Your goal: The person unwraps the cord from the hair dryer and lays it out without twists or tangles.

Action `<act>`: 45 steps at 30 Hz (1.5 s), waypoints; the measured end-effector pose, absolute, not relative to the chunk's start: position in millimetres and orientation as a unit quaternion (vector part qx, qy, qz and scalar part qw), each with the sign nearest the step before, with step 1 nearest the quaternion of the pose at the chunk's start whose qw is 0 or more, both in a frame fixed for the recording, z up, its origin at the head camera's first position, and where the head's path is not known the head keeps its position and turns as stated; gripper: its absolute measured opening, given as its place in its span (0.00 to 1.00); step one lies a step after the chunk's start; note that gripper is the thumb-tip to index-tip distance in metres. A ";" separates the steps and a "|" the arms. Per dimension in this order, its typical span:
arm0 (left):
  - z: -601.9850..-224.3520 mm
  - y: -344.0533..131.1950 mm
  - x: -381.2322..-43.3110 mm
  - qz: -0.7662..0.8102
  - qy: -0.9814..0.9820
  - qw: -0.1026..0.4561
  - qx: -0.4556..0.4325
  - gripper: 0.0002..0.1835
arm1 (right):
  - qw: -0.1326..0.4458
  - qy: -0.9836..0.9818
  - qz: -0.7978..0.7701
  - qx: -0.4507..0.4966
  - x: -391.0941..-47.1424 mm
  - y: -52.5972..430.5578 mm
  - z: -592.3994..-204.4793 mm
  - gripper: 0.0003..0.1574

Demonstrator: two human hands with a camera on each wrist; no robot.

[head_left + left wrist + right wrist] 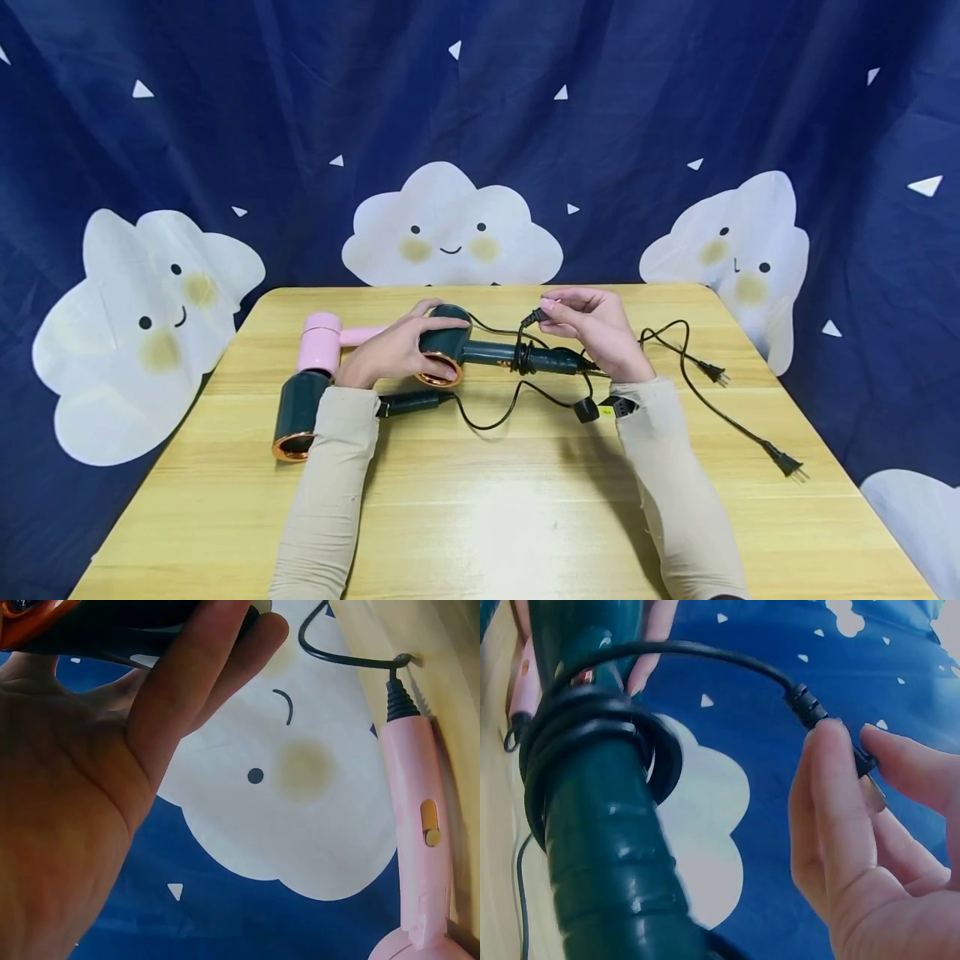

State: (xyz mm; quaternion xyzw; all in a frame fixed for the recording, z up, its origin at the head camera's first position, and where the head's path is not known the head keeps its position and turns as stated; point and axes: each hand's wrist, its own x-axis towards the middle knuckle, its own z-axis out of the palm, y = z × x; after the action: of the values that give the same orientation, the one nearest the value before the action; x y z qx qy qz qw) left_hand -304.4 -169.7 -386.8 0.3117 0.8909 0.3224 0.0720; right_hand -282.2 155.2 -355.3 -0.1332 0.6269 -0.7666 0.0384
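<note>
My left hand [393, 352] grips the head of a dark green hair dryer [487, 354] with a copper-coloured rim, fingers over the top and thumb at the rim. Its handle points right. Several turns of black cord [585, 742] are wound round that handle. At the cord's end is a black plug [810, 711], which my right hand [596, 329] pinches between thumb and fingers above the handle's far end. In the right wrist view a metal prong [874, 793] shows below the fingertips.
Left of the hands lie a pink hair dryer [321, 346] and a second green hair dryer [300, 408], partly behind the left sleeve. Their cords run right across the wooden table [480, 500], with two plugs [783, 461] at the right. A blue curtain [480, 100] with clouds hangs behind.
</note>
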 end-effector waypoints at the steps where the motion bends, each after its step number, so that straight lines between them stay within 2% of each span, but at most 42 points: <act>1: -387.4 -170.9 -304.7 0.324 0.892 0.074 0.307 0.44 | 0.041 0.626 -0.767 -0.134 -281.7 154.7 -355.1 0.08; 26: -382.3 -190.3 -308.5 0.321 0.902 0.032 0.288 0.47 | 0.155 0.612 -0.763 -0.139 -275.4 156.7 -350.8 0.06; 34: -379.6 -193.1 -306.6 0.325 0.904 0.031 0.277 0.48 | 0.197 0.618 -0.744 -0.160 -275.4 160.6 -354.1 0.12; 45: -377.7 -200.0 -306.3 0.320 0.911 0.009 0.262 0.49 | 0.215 0.608 -0.743 -0.177 -276.0 159.2 -356.1 0.09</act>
State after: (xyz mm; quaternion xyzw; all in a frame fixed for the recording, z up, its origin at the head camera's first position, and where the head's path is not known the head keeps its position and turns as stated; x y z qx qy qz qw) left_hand -306.3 -200.0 -377.7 0.2622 0.9105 0.3196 0.0086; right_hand -276.0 159.2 -356.1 -0.1773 0.6080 -0.7433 0.2152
